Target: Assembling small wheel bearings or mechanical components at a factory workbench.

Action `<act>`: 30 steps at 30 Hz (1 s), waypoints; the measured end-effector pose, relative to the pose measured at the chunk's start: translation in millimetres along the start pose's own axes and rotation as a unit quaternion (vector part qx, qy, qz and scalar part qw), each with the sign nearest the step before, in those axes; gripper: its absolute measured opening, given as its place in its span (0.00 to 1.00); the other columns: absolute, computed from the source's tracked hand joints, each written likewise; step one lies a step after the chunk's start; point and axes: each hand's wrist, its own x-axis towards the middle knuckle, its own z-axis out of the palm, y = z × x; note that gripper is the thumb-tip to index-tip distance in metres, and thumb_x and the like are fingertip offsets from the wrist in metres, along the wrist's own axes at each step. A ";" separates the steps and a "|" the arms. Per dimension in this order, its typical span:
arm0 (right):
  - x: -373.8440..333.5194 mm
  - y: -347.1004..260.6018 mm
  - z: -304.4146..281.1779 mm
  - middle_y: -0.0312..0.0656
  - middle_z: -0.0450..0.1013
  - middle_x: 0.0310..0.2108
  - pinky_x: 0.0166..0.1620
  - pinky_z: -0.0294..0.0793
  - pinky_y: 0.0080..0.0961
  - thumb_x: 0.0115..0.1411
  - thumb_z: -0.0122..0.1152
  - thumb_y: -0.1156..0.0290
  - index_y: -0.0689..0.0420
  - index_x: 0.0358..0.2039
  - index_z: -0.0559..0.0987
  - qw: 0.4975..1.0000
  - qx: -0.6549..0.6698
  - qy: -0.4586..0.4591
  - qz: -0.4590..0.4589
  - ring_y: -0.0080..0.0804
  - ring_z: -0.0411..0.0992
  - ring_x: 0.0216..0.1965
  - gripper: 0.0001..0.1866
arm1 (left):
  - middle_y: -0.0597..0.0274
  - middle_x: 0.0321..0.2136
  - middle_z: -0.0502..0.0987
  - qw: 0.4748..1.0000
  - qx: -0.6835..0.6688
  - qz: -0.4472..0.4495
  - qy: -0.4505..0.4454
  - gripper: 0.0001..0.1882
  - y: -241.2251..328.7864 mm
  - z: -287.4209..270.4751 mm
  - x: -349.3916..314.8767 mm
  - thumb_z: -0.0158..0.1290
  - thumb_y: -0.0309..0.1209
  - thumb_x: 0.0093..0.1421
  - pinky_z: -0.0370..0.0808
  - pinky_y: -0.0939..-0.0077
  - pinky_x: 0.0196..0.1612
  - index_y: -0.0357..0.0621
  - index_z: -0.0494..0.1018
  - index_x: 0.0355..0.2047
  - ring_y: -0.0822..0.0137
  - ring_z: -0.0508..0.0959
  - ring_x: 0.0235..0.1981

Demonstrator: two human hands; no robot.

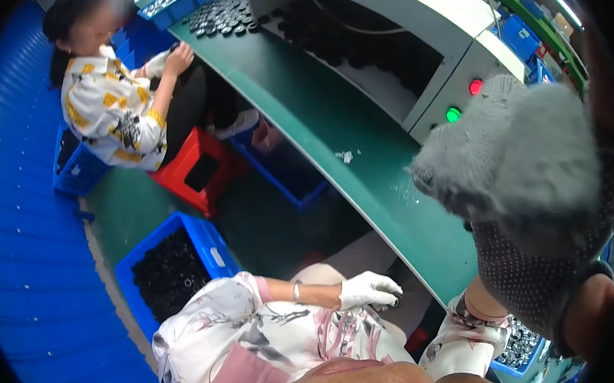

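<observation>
Item: small dark piece (397,296), one, at the tips of the left fingers (386,285), on their right side as seen. Shape part-hidden; long axis cannot be told.

Left hand (367,293), white glove: fingers bent and drawn together, apparently clamped on the piece. The nearer hand; it holds the piece in front of the torso, short of the counter (385,190), whose edge runs obliquely beyond and to the right of the fingers.

Right hand (520,153), grey knitted glove: raised close to the lens, well apart from the piece, which lies below and to the left of it. Blurred; whether its fingers are apart or together cannot be told.

Blue bin (234,247), filled with black rings (166,270): left of the left fingers, well apart, beyond the forearm.

Metal parts (519,341), many, small, in a blue tray: right of the left fingers, below the right hand.

Red light (476,87) and green light (453,115), on a pale machine housing (426,118): just left of the right glove in view.

Co-worker (113,110), seated: far to the left, beyond the left fingers.

Markings: one pale label (220,256) on the bin's wall, left of the left fingers; no legible writing. No brand can be made out.
</observation>
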 end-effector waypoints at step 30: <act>15.8 -144.4 -13.0 0.51 0.75 0.48 0.49 0.82 0.45 0.58 0.71 0.43 0.68 0.67 0.60 0.970 0.046 -0.155 -0.182 0.44 0.77 0.48 0.51 | 0.57 0.44 0.82 0.983 0.095 0.156 0.007 0.22 -9.2 20.6 -34.5 0.60 0.30 0.66 0.80 0.73 0.44 0.37 0.75 0.58 0.69 0.82 0.41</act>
